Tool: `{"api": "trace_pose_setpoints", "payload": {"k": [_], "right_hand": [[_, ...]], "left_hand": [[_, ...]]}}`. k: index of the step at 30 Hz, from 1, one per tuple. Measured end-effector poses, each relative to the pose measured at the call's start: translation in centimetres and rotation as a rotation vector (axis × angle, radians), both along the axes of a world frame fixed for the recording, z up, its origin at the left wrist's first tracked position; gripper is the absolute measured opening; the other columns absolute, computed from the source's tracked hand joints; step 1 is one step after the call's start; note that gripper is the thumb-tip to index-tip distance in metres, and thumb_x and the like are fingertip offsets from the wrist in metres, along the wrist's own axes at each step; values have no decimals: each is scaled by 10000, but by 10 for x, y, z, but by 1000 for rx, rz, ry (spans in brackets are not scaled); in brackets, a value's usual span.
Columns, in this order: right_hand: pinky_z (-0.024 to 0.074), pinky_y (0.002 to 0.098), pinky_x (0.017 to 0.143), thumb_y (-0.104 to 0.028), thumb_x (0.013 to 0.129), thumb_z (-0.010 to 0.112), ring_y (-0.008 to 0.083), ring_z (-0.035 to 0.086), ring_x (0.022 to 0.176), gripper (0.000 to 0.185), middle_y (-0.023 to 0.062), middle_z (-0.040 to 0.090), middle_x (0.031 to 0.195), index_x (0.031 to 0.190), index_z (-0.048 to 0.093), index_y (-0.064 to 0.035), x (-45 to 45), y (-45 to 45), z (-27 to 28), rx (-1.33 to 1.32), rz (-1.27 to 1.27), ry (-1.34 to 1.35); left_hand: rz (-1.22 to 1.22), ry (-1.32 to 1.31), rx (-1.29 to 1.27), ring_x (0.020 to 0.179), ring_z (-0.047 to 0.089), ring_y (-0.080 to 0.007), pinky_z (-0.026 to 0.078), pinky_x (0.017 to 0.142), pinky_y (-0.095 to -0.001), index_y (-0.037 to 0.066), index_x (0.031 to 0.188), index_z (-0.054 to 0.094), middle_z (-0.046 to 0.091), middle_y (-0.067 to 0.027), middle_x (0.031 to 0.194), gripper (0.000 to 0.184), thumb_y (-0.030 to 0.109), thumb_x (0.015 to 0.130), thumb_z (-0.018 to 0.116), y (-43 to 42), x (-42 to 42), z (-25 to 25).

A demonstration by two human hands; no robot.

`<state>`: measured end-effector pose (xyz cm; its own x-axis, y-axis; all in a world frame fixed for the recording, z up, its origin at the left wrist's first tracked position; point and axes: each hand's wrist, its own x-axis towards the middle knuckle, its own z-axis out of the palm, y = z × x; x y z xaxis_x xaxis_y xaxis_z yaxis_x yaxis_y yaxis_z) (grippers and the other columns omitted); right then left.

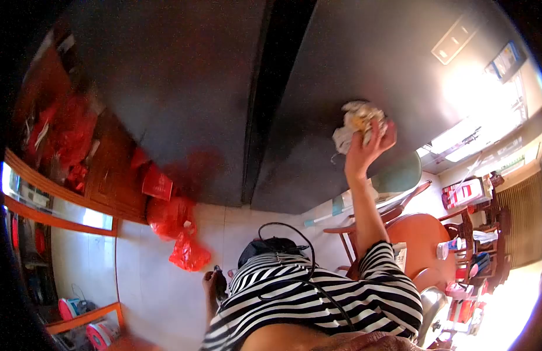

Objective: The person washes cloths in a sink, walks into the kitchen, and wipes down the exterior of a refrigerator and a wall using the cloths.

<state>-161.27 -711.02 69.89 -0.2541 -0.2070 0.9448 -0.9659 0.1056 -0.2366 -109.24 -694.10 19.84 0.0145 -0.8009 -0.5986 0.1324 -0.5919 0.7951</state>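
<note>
My right hand (370,143) is raised and closed around a crumpled, whitish and yellow-brown cloth (350,126). The cloth lies against the right door of a tall dark grey refrigerator (335,52). A black vertical gap (274,88) divides its two doors. Low beside my waist, my left hand (209,286) has its fingers curled at a small dark object (220,285), whose kind I cannot make out. My striped shirt partly borders that hand.
Red plastic bags (189,251) hang or lie by a wooden cabinet (110,169) on the left. At right are a greenish bin (400,175), a wooden chair (341,237) and a round reddish table (423,231) with a cup (442,250). A black cable (309,240) loops before my body.
</note>
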Motion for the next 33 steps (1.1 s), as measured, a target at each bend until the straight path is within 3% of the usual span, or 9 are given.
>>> {"api": "trace_pose_setpoints", "payload": {"k": [7, 17, 21, 22, 23, 25, 27, 30, 33], "right_hand": [[293, 421, 924, -74, 682, 614, 269, 392, 1082, 324, 77, 451, 1173, 1002, 628, -122, 25, -29, -35, 124, -34, 343], [313, 418, 923, -256, 753, 628, 224, 358, 1167, 321, -61, 360, 1307, 1070, 584, -278, 16, -9, -332, 1233, 125, 511], [276, 527, 1004, -319, 816, 546, 274, 295, 1274, 441, 16, 343, 1364, 1248, 478, -261, -50, 15, -474, 1924, -382, -357], [251, 484, 1042, -356, 816, 536, 272, 264, 1304, 538, 51, 328, 1395, 1323, 407, -228, 1, 36, -378, 1986, -344, -97], [408, 525, 850, -383, 789, 592, 325, 414, 1181, 516, 95, 544, 1183, 1241, 520, -145, -17, 47, -393, 2131, -333, -42], [378, 551, 905, -358, 781, 606, 340, 319, 1226, 496, 102, 426, 1305, 1232, 525, -169, -74, 92, -492, 2352, -226, 306], [336, 600, 947, -309, 764, 637, 361, 315, 1212, 505, 93, 366, 1339, 1238, 516, -184, -91, 106, -541, 2521, -153, 288], [255, 636, 976, -245, 776, 617, 391, 302, 1205, 444, 87, 330, 1335, 1208, 535, -187, 31, 97, -395, 2223, -306, -415], [380, 464, 968, -269, 706, 605, 357, 468, 1143, 380, 158, 498, 1218, 1084, 628, -233, 44, 90, -430, 2094, -13, -50]], "left_hand": [[20, -164, 43, 509, 489, -150, 390, 468, -291, 27, 700, 573, 547, -43, 598, 249, 238, 810, 646, 45, 36, -6], [69, -231, 127, 617, 528, -84, 436, 555, -233, 4, 840, 624, 602, -18, 707, 217, 220, 830, 644, 24, 37, 96], [159, -197, 132, 606, 526, -91, 439, 548, -240, 6, 839, 621, 603, -22, 715, 205, 211, 834, 639, 31, 40, 102], [166, -197, 136, 607, 527, -92, 439, 547, -241, 5, 845, 623, 606, -24, 722, 206, 210, 833, 640, 34, 43, 100], [171, -197, 139, 607, 528, -93, 439, 546, -241, 4, 851, 624, 610, -26, 728, 206, 209, 833, 640, 38, 48, 97], [252, -279, 111, 604, 523, -89, 426, 544, -228, 1, 865, 637, 613, -25, 721, 227, 223, 824, 652, 51, 47, 92], [336, -170, 130, 606, 515, -82, 416, 547, -218, 1, 860, 637, 604, -18, 705, 234, 231, 822, 655, 64, 47, 96], [343, -202, 142, 596, 500, -76, 404, 540, -215, 2, 861, 638, 589, -11, 689, 240, 238, 823, 655, 101, 60, 64], [416, -243, 168, 583, 487, -76, 394, 531, -216, 1, 845, 634, 575, -7, 676, 254, 253, 819, 659, 131, 66, 63]]}}
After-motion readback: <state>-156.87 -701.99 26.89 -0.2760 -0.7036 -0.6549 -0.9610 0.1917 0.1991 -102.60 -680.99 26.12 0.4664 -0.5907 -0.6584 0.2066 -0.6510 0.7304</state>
